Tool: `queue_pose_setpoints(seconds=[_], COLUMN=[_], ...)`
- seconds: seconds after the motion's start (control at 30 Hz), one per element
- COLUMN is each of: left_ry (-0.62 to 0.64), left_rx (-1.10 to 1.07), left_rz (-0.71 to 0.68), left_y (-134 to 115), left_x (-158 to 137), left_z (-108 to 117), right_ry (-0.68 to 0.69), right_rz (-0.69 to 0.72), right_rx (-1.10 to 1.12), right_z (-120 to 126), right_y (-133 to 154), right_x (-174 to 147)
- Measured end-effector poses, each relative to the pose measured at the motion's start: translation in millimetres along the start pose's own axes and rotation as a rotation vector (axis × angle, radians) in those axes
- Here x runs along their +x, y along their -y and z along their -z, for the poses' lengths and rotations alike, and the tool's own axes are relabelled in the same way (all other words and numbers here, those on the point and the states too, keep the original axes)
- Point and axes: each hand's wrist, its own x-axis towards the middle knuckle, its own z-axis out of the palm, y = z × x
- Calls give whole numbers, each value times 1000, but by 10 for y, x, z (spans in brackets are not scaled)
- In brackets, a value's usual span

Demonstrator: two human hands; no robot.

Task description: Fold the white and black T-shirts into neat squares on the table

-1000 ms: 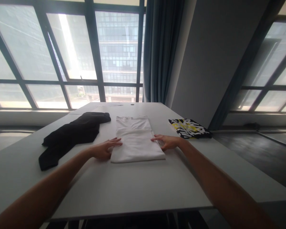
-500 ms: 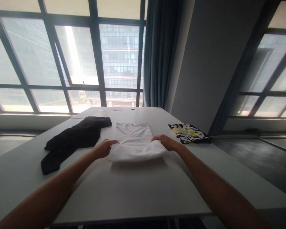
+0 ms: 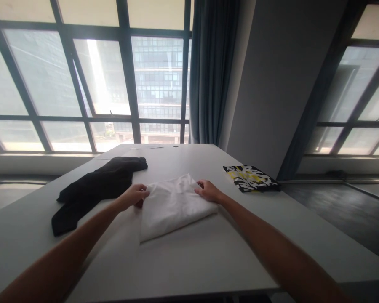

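A white shirt, folded into a rough rectangle, lies in front of me with its near edge slanting down to the left. My left hand is closed on its left edge near the far corner, thumb on top. At the right far side, my right hand pinches the cloth between thumb and fingers. Some of the fingertips are hidden beneath or behind the fabric.
The garment rests over a white table. Left of it is a crumpled black garment. On the right lies a folded black, white and yellow patterned garment. A blue-grey curtain hangs beyond the table, beside large windows.
The white shirt has become a shorter folded bundle, turned at an angle, with its far collar part no longer spread out. Both hands still hold its sides.
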Motion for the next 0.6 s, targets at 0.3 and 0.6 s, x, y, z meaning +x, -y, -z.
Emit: queue_pose_setpoints(seconds=[0.3, 0.6], left_ry=[328, 632], left_rx=[-118, 325], left_rz=[4, 343], left_y=[-484, -250], left_x=[-627, -619], left_z=[287, 133], right_ry=[57, 317], right_rz=[10, -118], right_rx=[179, 177], right_z=[63, 107], right_y=[167, 69], right_x=[-141, -148])
